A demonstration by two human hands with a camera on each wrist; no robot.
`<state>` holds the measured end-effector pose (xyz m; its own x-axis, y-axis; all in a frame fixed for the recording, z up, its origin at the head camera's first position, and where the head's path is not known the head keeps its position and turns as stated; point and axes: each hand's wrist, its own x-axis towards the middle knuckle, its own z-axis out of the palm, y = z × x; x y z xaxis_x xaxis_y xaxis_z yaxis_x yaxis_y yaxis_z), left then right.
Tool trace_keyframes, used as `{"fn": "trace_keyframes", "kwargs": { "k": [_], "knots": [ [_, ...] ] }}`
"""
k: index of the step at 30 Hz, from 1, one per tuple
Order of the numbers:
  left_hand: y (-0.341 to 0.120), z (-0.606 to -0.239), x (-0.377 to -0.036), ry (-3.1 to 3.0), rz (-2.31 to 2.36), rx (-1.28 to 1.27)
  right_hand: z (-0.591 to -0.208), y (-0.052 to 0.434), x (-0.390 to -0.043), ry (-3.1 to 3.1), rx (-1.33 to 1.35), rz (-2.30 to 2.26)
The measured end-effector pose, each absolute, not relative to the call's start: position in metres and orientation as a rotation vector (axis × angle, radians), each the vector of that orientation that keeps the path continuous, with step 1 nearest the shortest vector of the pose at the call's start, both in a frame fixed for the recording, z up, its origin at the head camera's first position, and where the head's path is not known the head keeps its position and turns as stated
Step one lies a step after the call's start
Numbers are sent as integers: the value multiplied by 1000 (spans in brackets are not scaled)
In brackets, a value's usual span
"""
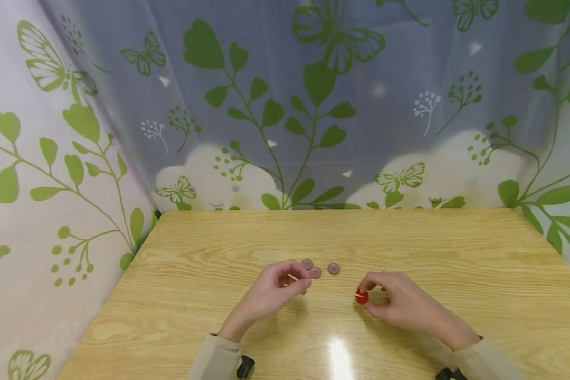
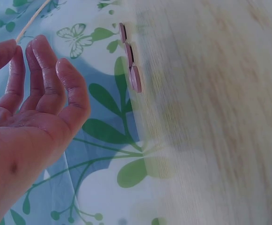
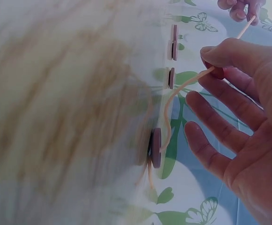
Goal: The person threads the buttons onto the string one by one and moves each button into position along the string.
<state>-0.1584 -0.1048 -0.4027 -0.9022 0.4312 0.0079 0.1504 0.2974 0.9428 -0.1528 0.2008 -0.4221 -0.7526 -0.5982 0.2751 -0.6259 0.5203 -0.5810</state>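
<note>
My right hand (image 1: pixel 401 301) pinches a red button (image 1: pixel 361 297) between thumb and forefinger, just above the table. A thin pale cord (image 3: pixel 172 105) runs through this button. Further along it, in the right wrist view, hangs a brown button (image 3: pixel 156 148) with loose cord tails below. My left hand (image 1: pixel 280 287) pinches the cord's other end (image 2: pixel 32 21) between thumb and forefinger, its other fingers curved. Close to the left fingertips lie two touching brown buttons (image 1: pixel 315 272), and a third brown button (image 1: pixel 333 268) lies apart to their right.
A wood-grain table (image 1: pixel 195 232) spans the work area. Behind it hangs a curtain (image 1: pixel 266 132) with leaves and butterflies, and a similar cloth (image 1: pixel 33 221) covers the left side. Light glares off the table's near middle.
</note>
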Motion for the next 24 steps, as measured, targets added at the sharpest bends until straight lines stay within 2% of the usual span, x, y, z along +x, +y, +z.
{"fn": "trace_keyframes", "kwargs": {
  "k": [24],
  "knots": [
    [-108, -402, -158, 2343, 1625, 518, -423, 214, -153, -2755, 1047, 1052]
  ]
}}
